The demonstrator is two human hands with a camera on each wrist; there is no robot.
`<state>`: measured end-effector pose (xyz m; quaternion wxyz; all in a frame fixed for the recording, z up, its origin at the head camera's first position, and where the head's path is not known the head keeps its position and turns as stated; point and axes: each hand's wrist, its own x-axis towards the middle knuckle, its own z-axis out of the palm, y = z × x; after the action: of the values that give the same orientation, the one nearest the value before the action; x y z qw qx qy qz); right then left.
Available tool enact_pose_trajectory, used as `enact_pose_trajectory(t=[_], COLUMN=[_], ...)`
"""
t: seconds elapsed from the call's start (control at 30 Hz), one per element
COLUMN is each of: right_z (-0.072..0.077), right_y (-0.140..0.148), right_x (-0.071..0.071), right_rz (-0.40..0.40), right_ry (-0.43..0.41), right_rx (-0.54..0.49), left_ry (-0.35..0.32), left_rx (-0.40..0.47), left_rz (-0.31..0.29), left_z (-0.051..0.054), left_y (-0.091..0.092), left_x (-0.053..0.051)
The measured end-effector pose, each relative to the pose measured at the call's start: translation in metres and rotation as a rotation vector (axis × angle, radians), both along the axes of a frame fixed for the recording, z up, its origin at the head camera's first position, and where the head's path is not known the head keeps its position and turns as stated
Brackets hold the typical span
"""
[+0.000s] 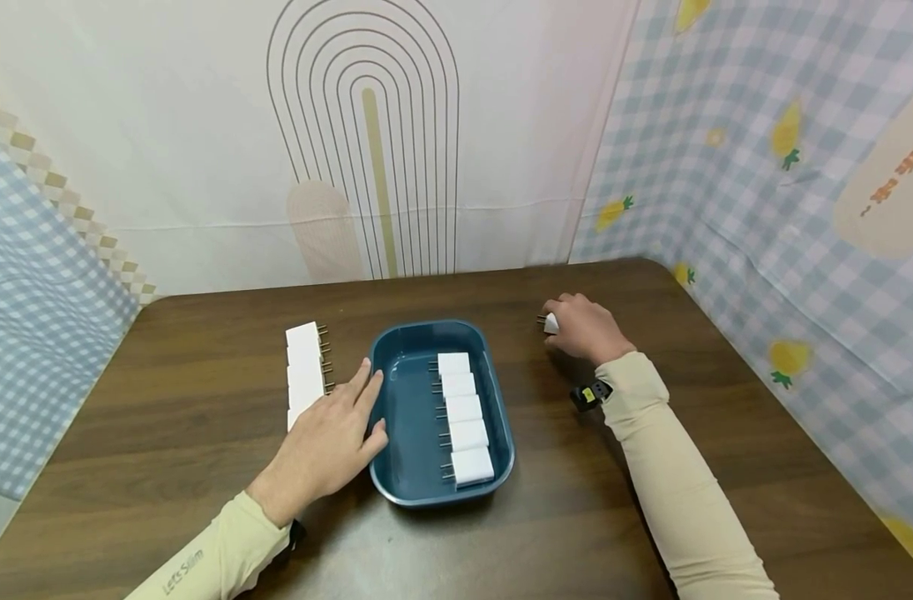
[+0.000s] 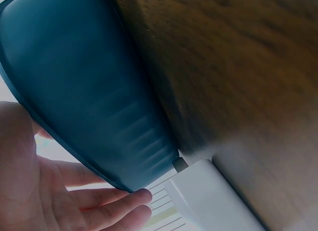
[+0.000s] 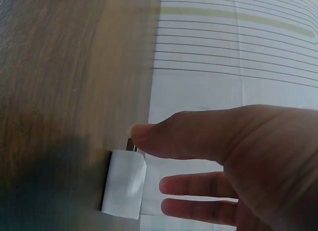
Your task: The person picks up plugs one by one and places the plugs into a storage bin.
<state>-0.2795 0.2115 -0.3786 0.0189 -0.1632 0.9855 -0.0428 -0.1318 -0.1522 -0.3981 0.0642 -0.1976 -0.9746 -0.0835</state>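
Note:
My left hand [image 1: 323, 443] lies with extended fingers over the left rim of a blue tray [image 1: 407, 417]; in the left wrist view the fingers [image 2: 107, 206] touch the tray's edge [image 2: 74, 87]. Inside the tray, several white plugs [image 1: 464, 408] form a column along the right side, prongs facing left. At the back right, my right hand [image 1: 586, 327] is over one white plug [image 1: 551, 323]. The right wrist view has the thumb [image 3: 194, 134] beside that plug's prongs, the plug [image 3: 124, 184] on the table and two fingers apart from it; the index finger is hidden.
Left of the tray, another column of white plugs [image 1: 304, 367] has its prongs facing right, its near end hidden by my left hand. One of these plugs [image 2: 201, 196] shows close to the tray. Patterned cloths [image 1: 501, 167] hang behind and beside the wooden table [image 1: 202, 375].

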Motion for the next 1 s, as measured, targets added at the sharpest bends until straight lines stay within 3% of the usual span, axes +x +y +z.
enact_pose_trajectory(t=[0.4, 1.0], right_z=[-0.007, -0.012], right_y=[0.001, 0.006], right_x=[0.002, -0.003], right_rz=[0.026, 0.012], right_ry=[-0.045, 0.007], right_rx=[-0.002, -0.015], left_ry=[-0.016, 0.012], left_rx=[0.003, 0.001], left_rz=[0.012, 0.004], left_z=[-0.002, -0.001], left_y=[0.0, 0.0], left_x=[0.003, 0.0])
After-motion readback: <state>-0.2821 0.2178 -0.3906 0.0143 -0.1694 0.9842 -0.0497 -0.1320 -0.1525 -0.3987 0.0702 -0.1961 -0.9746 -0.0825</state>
